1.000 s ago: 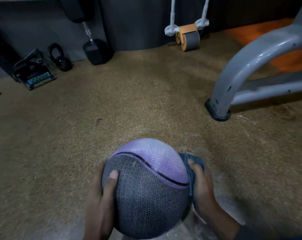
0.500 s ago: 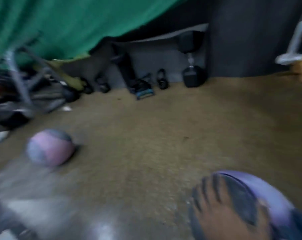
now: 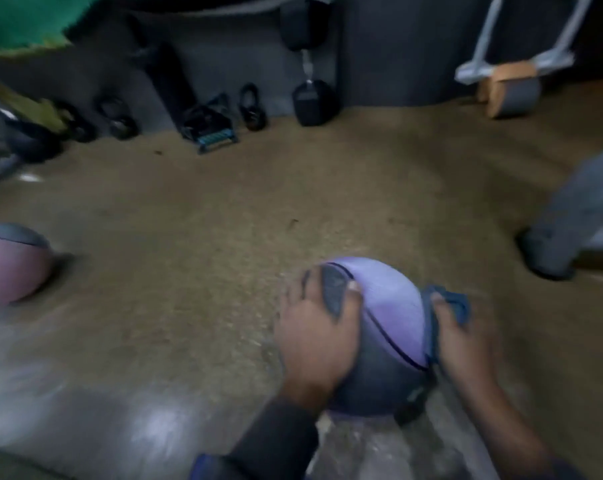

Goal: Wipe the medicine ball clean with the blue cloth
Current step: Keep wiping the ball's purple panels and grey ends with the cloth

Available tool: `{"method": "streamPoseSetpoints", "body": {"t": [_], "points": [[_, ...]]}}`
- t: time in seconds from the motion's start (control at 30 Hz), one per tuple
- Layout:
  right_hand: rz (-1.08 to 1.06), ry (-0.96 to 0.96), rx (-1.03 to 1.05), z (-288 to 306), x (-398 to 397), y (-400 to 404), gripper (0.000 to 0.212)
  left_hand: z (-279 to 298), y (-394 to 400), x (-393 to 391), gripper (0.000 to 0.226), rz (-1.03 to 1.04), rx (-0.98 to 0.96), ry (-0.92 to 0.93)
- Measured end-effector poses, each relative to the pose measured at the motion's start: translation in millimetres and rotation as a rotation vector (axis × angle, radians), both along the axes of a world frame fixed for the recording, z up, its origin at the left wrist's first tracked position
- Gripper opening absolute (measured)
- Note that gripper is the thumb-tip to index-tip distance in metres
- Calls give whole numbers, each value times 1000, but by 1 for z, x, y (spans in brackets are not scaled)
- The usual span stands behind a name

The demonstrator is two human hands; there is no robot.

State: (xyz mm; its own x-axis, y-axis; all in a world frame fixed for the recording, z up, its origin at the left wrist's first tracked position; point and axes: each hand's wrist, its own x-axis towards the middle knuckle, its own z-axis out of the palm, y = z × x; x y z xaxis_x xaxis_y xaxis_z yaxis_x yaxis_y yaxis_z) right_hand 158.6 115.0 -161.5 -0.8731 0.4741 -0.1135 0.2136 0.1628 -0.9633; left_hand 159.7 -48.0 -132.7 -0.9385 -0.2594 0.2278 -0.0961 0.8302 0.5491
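Medicine ball [image 3: 386, 306]: left hand [image 3: 317, 334] cups it; right hand [image 3: 466, 337] presses one blue cloth [image 3: 452, 303].

medicine ball [image 3: 390, 306] looks matt and rubbery, blue cloth [image 3: 449, 303] soft fabric, floor [image 3: 223, 220] rough brown matting, glossy patch nearest the camera

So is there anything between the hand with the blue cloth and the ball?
Only the blue cloth itself. The right hand presses it against the side of the purple and grey medicine ball, while the left hand steadies the other side.
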Motion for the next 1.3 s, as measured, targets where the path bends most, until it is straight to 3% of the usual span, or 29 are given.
{"method": "streamPoseSetpoints", "body": {"t": [0.1, 0.2, 0.33, 0.47, 0.53, 0.67, 0.73, 0.83, 0.9, 0.97, 1.07, 1.1, 1.2, 1.3], "points": [[18, 128, 216, 5, 20, -10, 51, 3, 1, 0, 79, 23, 64, 1], [69, 211, 266, 13, 37, -25, 55, 4, -4, 1, 80, 0, 77, 9], [40, -119, 84, 7, -20, 2, 37, 5, -2, -4, 75, 8, 50, -44], [51, 212, 380, 19, 24, -27, 49, 8, 1, -19, 77, 0, 37, -63], [68, 269, 417, 20, 28, -28, 51, 9, 4, -21, 78, -19, -8, -68], [-8, -51, 86, 2, -27, 7, 48, 11, 10, -15, 84, -52, -32, -69], [-31, -74, 51, 1, -26, 8, 47, 11, 11, -18, 81, -62, -33, -59], [-29, 142, 347, 11, 19, -22, 51, 12, 8, -28, 72, -73, -49, -58], [-11, 262, 395, 11, 33, -32, 51, 11, 4, -30, 70, -86, -39, -52], [-49, 223, 237, 1, 21, -21, 44, 11, 1, -27, 70, -102, 14, -44], [-104, 11, -138, -20, -13, 5, 30, 11, 2, -24, 69, -88, 38, -37], [-110, -24, -154, -19, -14, 6, 31, 11, 3, -24, 69, -78, 32, -40], [-12, 81, 139, -6, 20, -12, 57, 12, 4, -24, 65, -52, 26, -51], [121, 189, 378, 7, 51, -28, 58, 13, 2, -21, 62, -70, 42, -40]]}}
